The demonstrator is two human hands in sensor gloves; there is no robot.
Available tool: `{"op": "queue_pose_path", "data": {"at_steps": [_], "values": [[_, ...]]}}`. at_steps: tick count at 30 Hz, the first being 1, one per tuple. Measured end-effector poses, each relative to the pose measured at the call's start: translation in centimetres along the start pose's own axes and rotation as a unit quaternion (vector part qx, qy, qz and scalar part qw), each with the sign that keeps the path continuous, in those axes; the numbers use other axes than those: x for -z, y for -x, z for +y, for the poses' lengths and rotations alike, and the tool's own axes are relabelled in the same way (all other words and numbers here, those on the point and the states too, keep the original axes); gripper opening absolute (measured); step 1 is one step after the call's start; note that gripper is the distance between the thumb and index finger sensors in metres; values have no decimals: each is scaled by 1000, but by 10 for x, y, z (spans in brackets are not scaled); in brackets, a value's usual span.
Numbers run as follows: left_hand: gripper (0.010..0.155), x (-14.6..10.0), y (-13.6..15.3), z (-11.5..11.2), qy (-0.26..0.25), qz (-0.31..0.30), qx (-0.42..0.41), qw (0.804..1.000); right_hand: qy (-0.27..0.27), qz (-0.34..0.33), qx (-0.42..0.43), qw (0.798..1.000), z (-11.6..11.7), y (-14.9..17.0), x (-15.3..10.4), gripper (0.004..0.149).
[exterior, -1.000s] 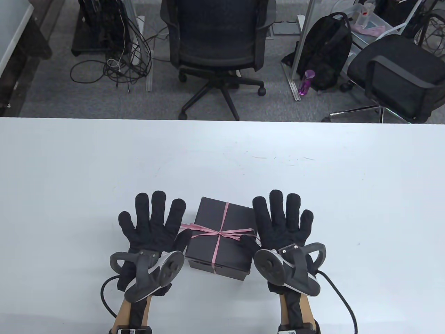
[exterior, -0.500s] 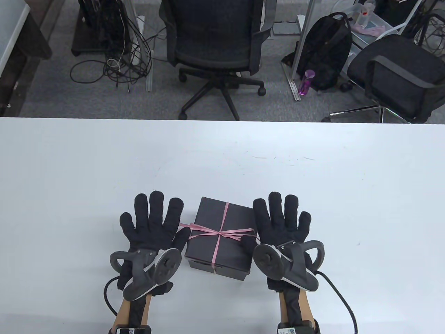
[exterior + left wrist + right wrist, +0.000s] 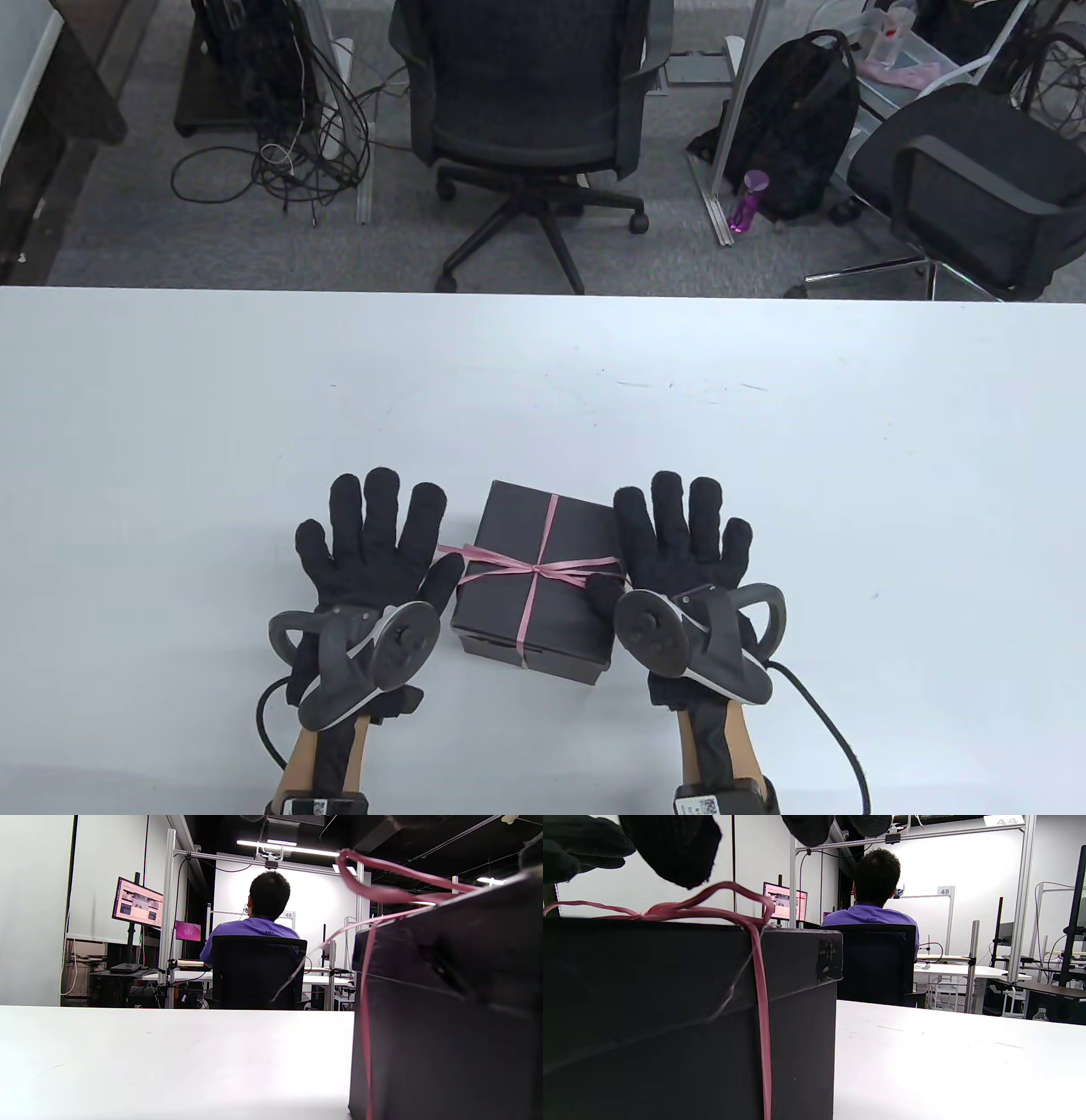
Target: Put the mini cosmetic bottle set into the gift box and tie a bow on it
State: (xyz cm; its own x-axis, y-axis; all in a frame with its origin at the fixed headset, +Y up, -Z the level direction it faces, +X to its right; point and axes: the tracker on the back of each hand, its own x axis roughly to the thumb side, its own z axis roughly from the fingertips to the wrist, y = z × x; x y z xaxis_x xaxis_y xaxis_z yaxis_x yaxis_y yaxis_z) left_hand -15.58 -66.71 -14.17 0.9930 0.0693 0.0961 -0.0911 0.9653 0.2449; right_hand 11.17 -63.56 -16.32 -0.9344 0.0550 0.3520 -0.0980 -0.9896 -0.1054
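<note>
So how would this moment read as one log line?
box: closed, ribbon tied | left hand: open, beside box | right hand: open, beside box

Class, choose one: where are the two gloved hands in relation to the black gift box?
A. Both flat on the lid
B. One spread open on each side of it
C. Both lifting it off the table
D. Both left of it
B: the left hand and right hand lie spread either side of the gift box, which rests on the table.

Black knit gloves [image 3: 373, 552]; grey trackers [image 3: 356, 658] — black cables [image 3: 836, 730].
</note>
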Motion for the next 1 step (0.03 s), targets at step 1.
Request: {"op": "queue_pose_path", "data": {"at_steps": [1], "values": [[74, 0, 0, 0, 0, 0, 0, 1000, 0, 0, 1, 1000, 0, 0, 0, 89]]}}
